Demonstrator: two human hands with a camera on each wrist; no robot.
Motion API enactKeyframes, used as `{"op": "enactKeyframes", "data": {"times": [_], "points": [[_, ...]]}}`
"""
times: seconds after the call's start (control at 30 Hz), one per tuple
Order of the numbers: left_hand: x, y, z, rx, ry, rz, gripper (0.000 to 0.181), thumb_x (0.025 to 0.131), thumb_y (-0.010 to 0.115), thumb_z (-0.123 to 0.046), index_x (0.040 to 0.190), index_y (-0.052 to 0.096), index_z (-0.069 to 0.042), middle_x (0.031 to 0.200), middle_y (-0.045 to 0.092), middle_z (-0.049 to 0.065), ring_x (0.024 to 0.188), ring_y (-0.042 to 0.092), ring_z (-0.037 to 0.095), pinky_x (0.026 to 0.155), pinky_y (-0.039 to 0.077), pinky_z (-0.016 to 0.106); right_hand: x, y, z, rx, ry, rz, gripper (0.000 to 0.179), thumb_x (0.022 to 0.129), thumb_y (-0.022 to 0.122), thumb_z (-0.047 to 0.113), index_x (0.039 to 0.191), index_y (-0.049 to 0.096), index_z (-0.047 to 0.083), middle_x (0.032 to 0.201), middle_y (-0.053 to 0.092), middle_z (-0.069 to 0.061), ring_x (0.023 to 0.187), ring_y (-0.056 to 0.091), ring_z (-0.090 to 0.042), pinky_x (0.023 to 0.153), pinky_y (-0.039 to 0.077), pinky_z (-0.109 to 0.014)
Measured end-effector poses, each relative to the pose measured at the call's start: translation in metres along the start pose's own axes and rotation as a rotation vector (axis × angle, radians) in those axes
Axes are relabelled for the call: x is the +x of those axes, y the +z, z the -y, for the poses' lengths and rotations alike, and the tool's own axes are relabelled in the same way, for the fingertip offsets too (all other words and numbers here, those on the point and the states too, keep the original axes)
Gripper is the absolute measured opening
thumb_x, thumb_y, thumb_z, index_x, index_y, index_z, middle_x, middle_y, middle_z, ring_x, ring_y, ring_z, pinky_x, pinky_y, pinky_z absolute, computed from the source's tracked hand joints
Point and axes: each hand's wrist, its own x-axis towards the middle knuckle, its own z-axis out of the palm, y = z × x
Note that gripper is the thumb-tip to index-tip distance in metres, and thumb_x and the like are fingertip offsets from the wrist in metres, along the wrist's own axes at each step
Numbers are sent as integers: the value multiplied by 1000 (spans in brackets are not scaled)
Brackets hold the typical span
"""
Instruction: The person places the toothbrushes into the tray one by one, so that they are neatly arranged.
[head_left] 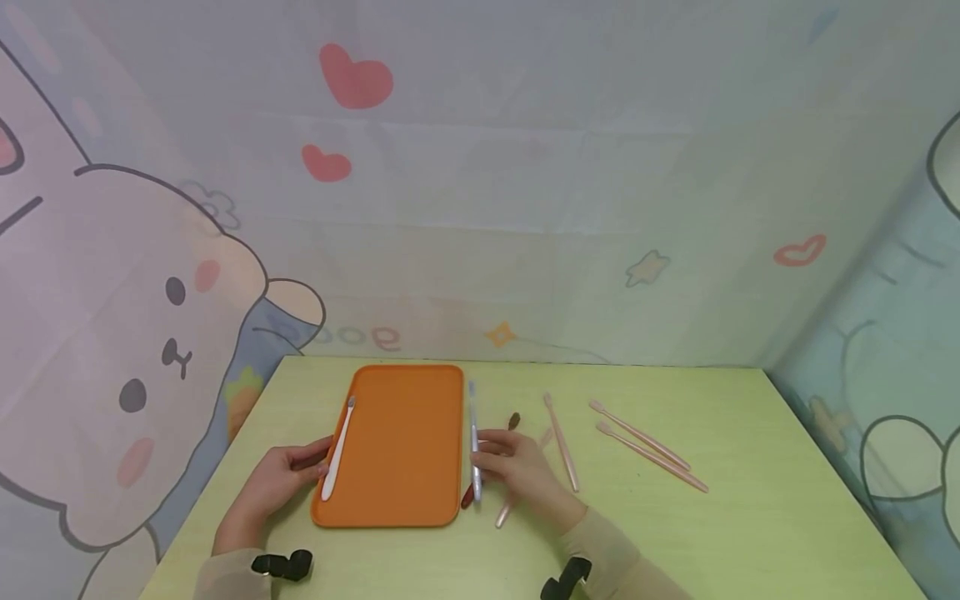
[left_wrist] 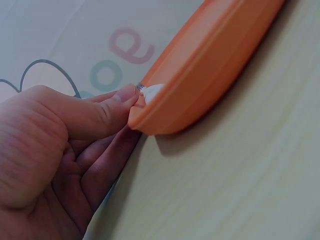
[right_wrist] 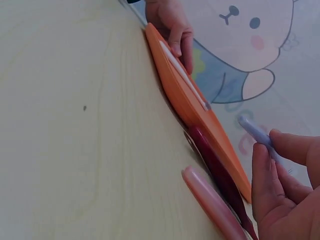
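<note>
My left hand [head_left: 273, 487] grips the left edge of an orange tray [head_left: 401, 450], its thumb over the rim. Inside the tray, along that same edge, lies a white toothbrush [head_left: 339, 454]. At the tray's right side, my right hand [head_left: 525, 473] pinches a pale blue toothbrush [right_wrist: 255, 132] between thumb and fingers, held above the table. Below that hand are a dark red toothbrush [right_wrist: 212, 165] close to the tray and a pink toothbrush [right_wrist: 210, 200]; in the head view the hand partly covers both.
Right of my right hand, another pink toothbrush [head_left: 562, 446] lies on the pale yellow-green table [head_left: 750, 500]. Farther right, two more lie side by side, an upper pink toothbrush [head_left: 645, 437] and a lower pink toothbrush [head_left: 652, 457]. A printed cloth [head_left: 562, 183] hangs behind the table.
</note>
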Motion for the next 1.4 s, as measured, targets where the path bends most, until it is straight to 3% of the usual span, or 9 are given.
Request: {"op": "enactKeyframes", "data": {"times": [0.23, 0.33, 0.5, 0.63, 0.7, 0.93, 1.2, 1.4], "points": [[0, 0, 0, -15, -11, -2, 53, 100, 78, -17, 149, 63, -3, 143, 67, 13, 131, 62, 23, 97, 43, 11, 6, 25, 1, 55, 18, -9, 51, 99, 73, 2, 143, 57, -16, 129, 67, -33, 103, 73, -21, 92, 61, -36], [0, 1, 0, -16, -7, -5, 52, 100, 78, -16, 148, 63, -2, 143, 67, 15, 131, 62, 25, 97, 44, 12, 7, 39, 2, 56, 47, -36, 51, 98, 75, 3, 144, 58, -14, 129, 69, -29, 103, 73, -21, 91, 62, -36], [0, 2, -1, -6, 3, -1, 52, 100, 78, -15, 147, 63, 0, 143, 66, 17, 134, 61, 34, 106, 51, 31, 8, 59, 0, 74, 92, -56, 50, 97, 76, 1, 143, 61, -12, 129, 70, -24, 104, 72, -21, 90, 62, -36], [-1, 3, -2, -4, -8, -2, 51, 100, 78, -16, 147, 64, -1, 143, 66, 15, 135, 61, 34, 111, 49, 45, 11, 69, 1, 90, 89, -61, 48, 96, 76, 0, 141, 62, -11, 130, 70, -26, 105, 72, -21, 91, 62, -38], [-2, 3, -3, -9, -8, 1, 51, 100, 78, -15, 147, 63, -1, 143, 66, 15, 135, 61, 33, 110, 49, 43, 13, 73, 2, 91, 85, -60, 48, 96, 76, -1, 141, 62, -12, 131, 70, -26, 105, 72, -22, 92, 62, -39], [-5, 3, -3, -36, 6, 10, 52, 99, 79, -15, 147, 64, -1, 143, 66, 16, 134, 60, 32, 99, 47, 16, 17, 84, 2, 99, 98, -53, 46, 95, 74, -6, 139, 62, -14, 126, 72, -24, 100, 73, -21, 88, 63, -39], [-5, 2, -1, -10, 11, 11, 52, 100, 79, -16, 147, 64, -2, 144, 66, 15, 135, 59, 32, 101, 47, 18, 17, 93, 0, 104, 97, -65, 46, 95, 73, -7, 139, 63, -14, 124, 72, -23, 99, 73, -19, 89, 63, -40], [-5, 1, -2, -18, 21, 11, 51, 99, 79, -16, 146, 65, -3, 143, 66, 14, 135, 58, 29, 99, 41, 11, 19, 99, -1, 128, 90, -91, 46, 94, 74, -6, 138, 64, -13, 121, 72, -19, 97, 71, -18, 89, 62, -38]]}}
